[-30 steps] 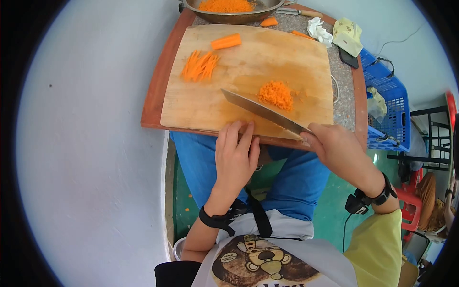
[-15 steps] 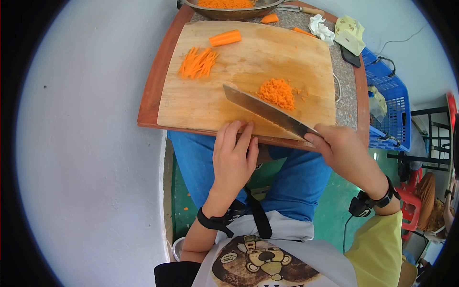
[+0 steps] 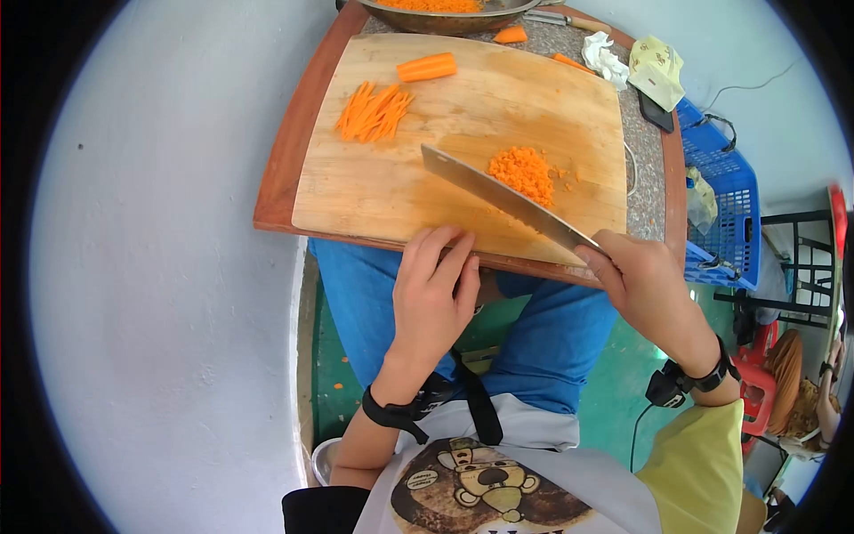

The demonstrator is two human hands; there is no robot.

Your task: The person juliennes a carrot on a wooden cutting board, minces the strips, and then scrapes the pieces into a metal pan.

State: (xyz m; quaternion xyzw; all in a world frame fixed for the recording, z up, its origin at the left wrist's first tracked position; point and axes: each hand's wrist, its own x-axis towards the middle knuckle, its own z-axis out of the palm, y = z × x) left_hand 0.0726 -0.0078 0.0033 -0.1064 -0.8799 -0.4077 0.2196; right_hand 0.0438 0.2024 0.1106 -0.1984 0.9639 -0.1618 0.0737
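Observation:
A cleaver (image 3: 507, 196) is in my right hand (image 3: 647, 276), its blade slanting up and left over the wooden cutting board (image 3: 551, 98). Just beyond the blade lies a heap of finely chopped carrot (image 3: 522, 173), with small bits scattered to its right. My left hand (image 3: 433, 285) rests on the near edge of the board, fingers stretched out and holding nothing. Toward the board's left side are a pile of carrot strips (image 3: 374, 113) and, above it, a thicker piece of carrot (image 3: 427, 67).
A metal bowl (image 3: 445, 20) of chopped carrot stands behind the board. Near it are a carrot end (image 3: 511, 35), a wooden-handled peeler or knife (image 3: 569, 20), crumpled tissue (image 3: 605, 60) and a phone (image 3: 655, 110). A blue crate (image 3: 734, 187) is at the right, a wall (image 3: 169, 267) at the left.
The view has shifted slightly. Cleaver and both hands keep nearly the same places relative to the board, and the carrot piles look unchanged.

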